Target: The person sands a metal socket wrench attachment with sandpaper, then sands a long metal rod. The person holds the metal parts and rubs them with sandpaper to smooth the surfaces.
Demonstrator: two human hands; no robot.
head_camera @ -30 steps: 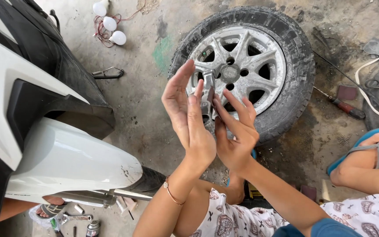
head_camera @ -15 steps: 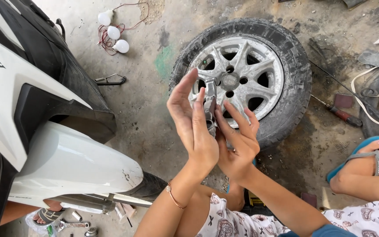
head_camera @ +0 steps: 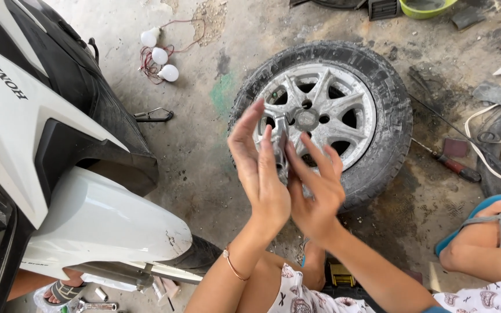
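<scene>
My left hand point(head_camera: 259, 168) and my right hand point(head_camera: 315, 188) are raised together in the middle of the head view, palms facing each other. Between them they press a small grey metal part point(head_camera: 280, 152), which stands upright and is mostly hidden by the fingers. My left hand's fingers are stretched upward along the part; my right hand's fingers spread beside it. Behind the hands a car wheel point(head_camera: 326, 113) with a silver spoked rim and a dusty black tyre lies flat on the concrete floor.
A white and black scooter point(head_camera: 47, 174) fills the left side. Three white bulbs with red wires point(head_camera: 159, 55) lie at the top. A screwdriver point(head_camera: 450, 165) lies right of the wheel. My foot in a blue sandal point(head_camera: 485, 223) rests at right; small tools point(head_camera: 97, 301) lie bottom left.
The view has shifted slightly, so the wheel and hands sit a little lower and further right. Both hands stay pressed around the metal part, fingers a bit more closed together.
</scene>
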